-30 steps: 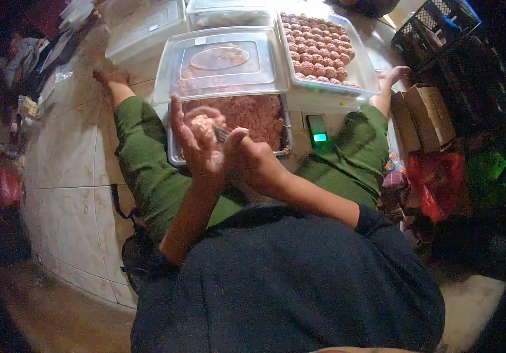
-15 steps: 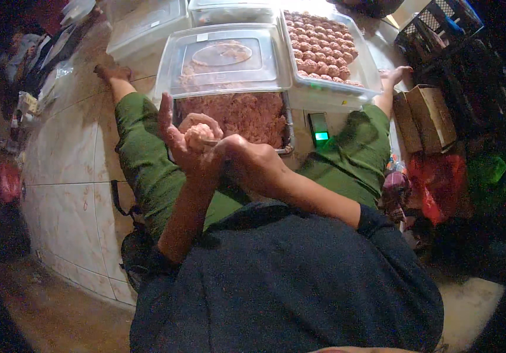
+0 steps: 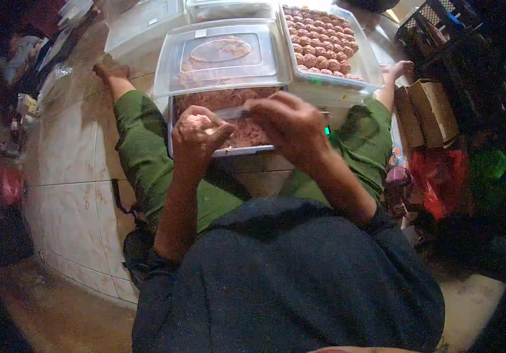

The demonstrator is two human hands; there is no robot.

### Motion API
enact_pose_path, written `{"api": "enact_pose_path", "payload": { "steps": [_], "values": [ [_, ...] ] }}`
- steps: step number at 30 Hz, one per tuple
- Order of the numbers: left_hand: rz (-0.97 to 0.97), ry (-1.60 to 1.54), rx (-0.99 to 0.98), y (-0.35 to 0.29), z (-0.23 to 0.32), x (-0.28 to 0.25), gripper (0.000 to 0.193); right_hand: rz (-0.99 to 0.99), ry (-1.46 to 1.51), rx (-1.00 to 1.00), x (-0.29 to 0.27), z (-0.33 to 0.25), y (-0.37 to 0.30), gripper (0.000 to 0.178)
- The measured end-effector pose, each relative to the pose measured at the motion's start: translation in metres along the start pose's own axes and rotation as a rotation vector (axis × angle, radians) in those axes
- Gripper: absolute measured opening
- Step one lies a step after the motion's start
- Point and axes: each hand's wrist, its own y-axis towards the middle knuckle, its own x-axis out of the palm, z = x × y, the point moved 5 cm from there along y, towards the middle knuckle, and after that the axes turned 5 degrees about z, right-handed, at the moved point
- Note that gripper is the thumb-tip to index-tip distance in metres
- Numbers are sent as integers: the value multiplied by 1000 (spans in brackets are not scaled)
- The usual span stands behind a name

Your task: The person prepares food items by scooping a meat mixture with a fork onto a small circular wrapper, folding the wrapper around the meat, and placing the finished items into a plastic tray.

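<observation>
My left hand (image 3: 197, 134) is closed, knuckles up, at the near left corner of the metal tray (image 3: 247, 150). A bit of the pale pinkish ball (image 3: 210, 129) shows between its thumb and fingers; the rest is hidden. To its right, my right hand (image 3: 294, 125) is above the tray, its fingers closed on a thin, greyish, flat utensil (image 3: 233, 112). Blur hides whether that is a spoon or a blade. It points left, over the reddish-brown minced mixture (image 3: 247, 132) in the tray. A clear plastic lid (image 3: 167, 65) covers the tray's far part.
A clear plastic box (image 3: 370, 70) at the back right holds rows of rolled balls (image 3: 322, 50). More clear boxes (image 3: 144, 26) stand at the back left. A small device with a green-lit display (image 3: 327, 130) lies beside my right leg. Cardboard (image 3: 432, 112) and a red bag (image 3: 438, 176) are farther right.
My left hand, open with the ball on its palm before, has closed around it. My right hand has moved away from it, to the right and forward, with the utensil. The tray appears shifted slightly left.
</observation>
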Motion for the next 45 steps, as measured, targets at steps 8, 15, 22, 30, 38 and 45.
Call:
{"api": "enact_pose_path", "payload": {
  "steps": [8, 15, 22, 30, 38, 45],
  "values": [
    [146, -766, -237, -16, -23, 19, 13, -135, -21, -10, -4, -20, -4, 16],
    [117, -116, -31, -13, -6, 5, 16, -127, 73, -24, 2, -18, -8, 16],
    [0, -418, -192, -19, -15, 23, 45, 226, 314, 52, -15, -3, 8, 15],
    [53, -65, 175, -16, -15, 26, 112, -77, -189, 175, -5, 115, -32, 24],
    [84, -489, -71, -19, -16, 25, 26, -330, -270, 56, -18, 137, -78, 22],
    [-25, -621, -216, -21, -7, 35, 49, -105, -83, 65, -52, 59, -32, 21]
  ]
}}
